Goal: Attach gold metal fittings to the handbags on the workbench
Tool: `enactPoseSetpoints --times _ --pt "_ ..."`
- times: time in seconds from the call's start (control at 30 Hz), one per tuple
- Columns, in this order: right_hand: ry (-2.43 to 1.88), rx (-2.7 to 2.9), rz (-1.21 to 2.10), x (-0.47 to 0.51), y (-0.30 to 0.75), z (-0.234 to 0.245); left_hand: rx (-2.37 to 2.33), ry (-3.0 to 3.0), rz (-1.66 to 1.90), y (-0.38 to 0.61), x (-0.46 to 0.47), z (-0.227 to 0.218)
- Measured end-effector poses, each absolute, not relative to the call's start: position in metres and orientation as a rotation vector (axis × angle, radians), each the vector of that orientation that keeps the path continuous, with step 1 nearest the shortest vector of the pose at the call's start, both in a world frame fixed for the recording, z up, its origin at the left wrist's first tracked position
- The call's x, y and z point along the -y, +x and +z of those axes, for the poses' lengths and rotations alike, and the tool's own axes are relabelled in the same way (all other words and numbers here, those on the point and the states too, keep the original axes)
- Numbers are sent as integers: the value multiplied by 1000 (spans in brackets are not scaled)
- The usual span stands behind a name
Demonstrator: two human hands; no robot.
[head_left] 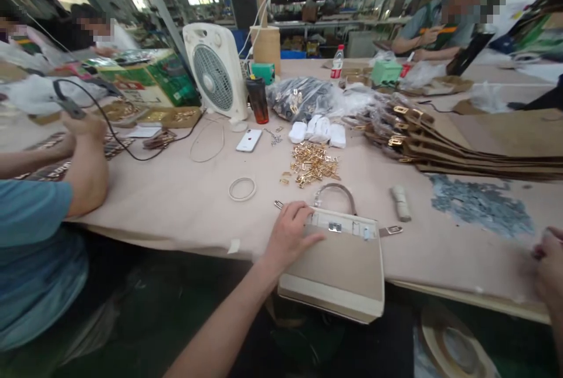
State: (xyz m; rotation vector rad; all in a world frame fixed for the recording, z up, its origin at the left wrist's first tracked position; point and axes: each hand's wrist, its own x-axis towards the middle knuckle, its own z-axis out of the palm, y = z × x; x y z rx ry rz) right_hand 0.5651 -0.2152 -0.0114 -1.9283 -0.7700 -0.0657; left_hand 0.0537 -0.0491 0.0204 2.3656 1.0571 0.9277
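Note:
A beige, unfinished handbag [338, 266] lies at the table's front edge, its lower end jutting out past it. Its curved brown handle [336, 187] points away from me, and a small metal plate [335, 227] sits in the pale strip along the top. A strap end with a metal buckle [391, 230] sticks out at the right. My left hand [290, 237] grips the bag's upper left corner, fingers over the edge and thumb on the panel. At the far right frame edge, my right hand [549, 255] is partly cut off, its fingers curled around something dark and unclear.
Gold-coloured metal fittings [313, 164] lie in a pile beyond the bag. Grey flat pieces [481, 205] are scattered at the right, below stacked brown panels [479, 158]. A tape roll [242, 189], phone [248, 140] and fan [215, 73] stand leftward. A co-worker's arm [88, 161] rests at left.

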Motion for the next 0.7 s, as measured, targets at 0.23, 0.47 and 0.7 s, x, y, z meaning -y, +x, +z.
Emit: enactPoseSetpoints --times 0.23,0.47,0.7 --pt "-1370 595 472 150 421 21 -865 2182 898 27 24 5" --pt "-1359 999 917 101 261 58 -795 2153 929 27 19 2" --pt "-1511 1435 768 74 221 44 -786 2156 956 28 21 2"
